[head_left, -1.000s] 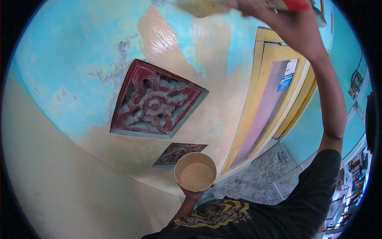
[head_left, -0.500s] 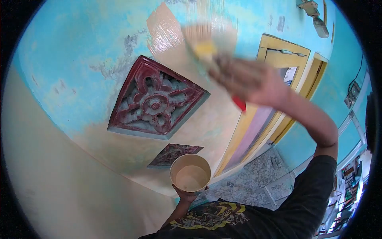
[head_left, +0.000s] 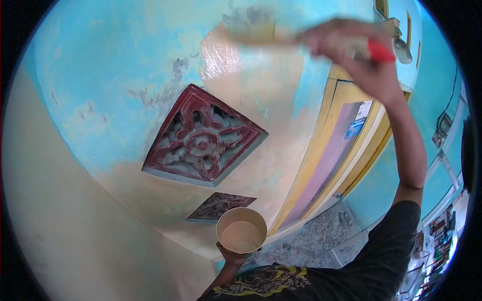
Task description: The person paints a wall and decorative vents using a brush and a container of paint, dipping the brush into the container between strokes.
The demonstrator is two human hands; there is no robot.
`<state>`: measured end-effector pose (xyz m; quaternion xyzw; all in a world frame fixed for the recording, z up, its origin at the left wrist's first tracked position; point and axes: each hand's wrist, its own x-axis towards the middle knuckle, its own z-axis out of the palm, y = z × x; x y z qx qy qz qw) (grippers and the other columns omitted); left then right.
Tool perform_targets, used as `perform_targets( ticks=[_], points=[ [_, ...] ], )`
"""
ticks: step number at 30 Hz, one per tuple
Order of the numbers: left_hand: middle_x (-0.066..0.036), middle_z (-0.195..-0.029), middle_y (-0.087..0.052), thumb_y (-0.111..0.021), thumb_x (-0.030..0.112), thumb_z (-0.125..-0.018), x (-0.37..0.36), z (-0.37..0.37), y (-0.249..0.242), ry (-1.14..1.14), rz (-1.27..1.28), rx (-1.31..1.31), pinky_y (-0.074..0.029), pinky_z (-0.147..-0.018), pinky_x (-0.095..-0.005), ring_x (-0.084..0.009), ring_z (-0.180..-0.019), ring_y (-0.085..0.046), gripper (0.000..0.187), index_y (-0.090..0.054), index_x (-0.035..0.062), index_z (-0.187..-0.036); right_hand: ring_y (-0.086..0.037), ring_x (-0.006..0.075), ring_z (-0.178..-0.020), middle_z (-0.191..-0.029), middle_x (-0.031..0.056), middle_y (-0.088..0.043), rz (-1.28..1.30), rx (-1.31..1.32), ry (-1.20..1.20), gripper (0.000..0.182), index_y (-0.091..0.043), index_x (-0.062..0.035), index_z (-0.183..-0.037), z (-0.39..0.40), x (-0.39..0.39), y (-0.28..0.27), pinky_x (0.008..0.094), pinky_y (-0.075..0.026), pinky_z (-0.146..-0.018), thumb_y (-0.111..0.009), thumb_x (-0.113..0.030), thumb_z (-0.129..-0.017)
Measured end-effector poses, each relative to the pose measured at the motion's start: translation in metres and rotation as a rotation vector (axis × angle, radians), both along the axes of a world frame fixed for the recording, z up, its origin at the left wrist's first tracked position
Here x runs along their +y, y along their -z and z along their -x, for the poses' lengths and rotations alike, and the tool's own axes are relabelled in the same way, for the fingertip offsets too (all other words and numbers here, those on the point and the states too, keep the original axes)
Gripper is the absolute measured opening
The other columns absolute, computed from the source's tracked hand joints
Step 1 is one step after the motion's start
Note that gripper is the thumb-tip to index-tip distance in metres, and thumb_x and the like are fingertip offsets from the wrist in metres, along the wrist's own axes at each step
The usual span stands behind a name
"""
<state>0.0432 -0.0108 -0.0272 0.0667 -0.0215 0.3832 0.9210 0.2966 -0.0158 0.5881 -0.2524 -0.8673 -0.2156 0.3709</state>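
Note:
My right hand (head_left: 346, 47) is raised high at the wall, closed around a paintbrush (head_left: 261, 36) with a red handle end. Motion blurs both the brush and the fingers. The bristles point left, over the top of a wet beige patch (head_left: 219, 56) on the blue wall (head_left: 115, 70). Low in front of my body, my left hand (head_left: 232, 256) grips a round tub of beige paint (head_left: 242, 213) from underneath, its open top facing up.
A dark red carved vent block (head_left: 203, 144) is set in the wall, with a second one (head_left: 221, 205) below it. A yellow-framed door (head_left: 301, 190) stands to the right. Upper right hangs a lamp fixture (head_left: 401, 50). Speckled flooring (head_left: 316, 233) shows below.
My right hand has moved up and to the right with the paintbrush, which now lies nearly level. The view has shifted slightly, and the left hand still holds the tub.

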Motion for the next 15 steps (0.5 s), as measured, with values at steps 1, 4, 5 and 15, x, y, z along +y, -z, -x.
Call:
perform_targets(
  ticks=[1,4,5,15],
  points=[
    [-0.018,-0.16,-0.023,-0.053,0.086,-0.073,-0.003,0.005,-0.022,-0.016,0.013,0.023,-0.039,-0.096,-0.0808,-0.0523,-0.139,-0.035,0.109,-0.02,0.0248,-0.158,-0.073,0.0212,-0.094,-0.101,0.011,-0.075,0.091,-0.124,-0.045,0.014,-0.074,-0.0016,-0.104,0.004,0.0,0.003,0.0333,-0.06,-0.086,-0.07,-0.001,-0.09],
    [-0.018,-0.159,-0.024,-0.051,0.087,-0.073,-0.005,0.009,-0.015,-0.003,0.009,0.044,-0.039,-0.096,-0.0804,-0.0525,-0.137,-0.037,0.109,-0.02,0.0245,-0.158,-0.072,0.0211,-0.095,-0.104,0.0122,-0.074,0.242,-0.128,0.114,0.016,-0.073,-0.0014,-0.107,0.005,0.009,0.008,0.0347,-0.06,-0.085,-0.072,-0.007,-0.092],
    [-0.019,-0.159,-0.024,-0.051,0.087,-0.073,-0.002,0.009,-0.004,0.006,0.004,0.044,-0.04,-0.096,-0.0802,-0.0525,-0.137,-0.038,0.11,-0.02,0.0244,-0.158,-0.072,0.0219,-0.097,-0.106,0.0118,-0.074,0.154,-0.073,0.099,0.014,-0.074,-0.0014,-0.105,0.001,0.015,0.004,0.0351,-0.06,-0.085,-0.07,-0.004,-0.092],
    [-0.018,-0.158,-0.027,-0.051,0.087,-0.074,0.008,0.005,-0.012,0.05,-0.064,0.013,-0.04,-0.097,-0.0796,-0.0519,-0.136,-0.04,0.109,-0.018,0.0249,-0.158,-0.073,0.0209,-0.091,-0.098,0.0126,-0.075,0.203,-0.115,0.194,0.013,-0.074,0.0016,-0.1,0.0,0.013,0.034,0.0323,-0.057,-0.081,-0.073,-0.005,-0.089]
  ],
)
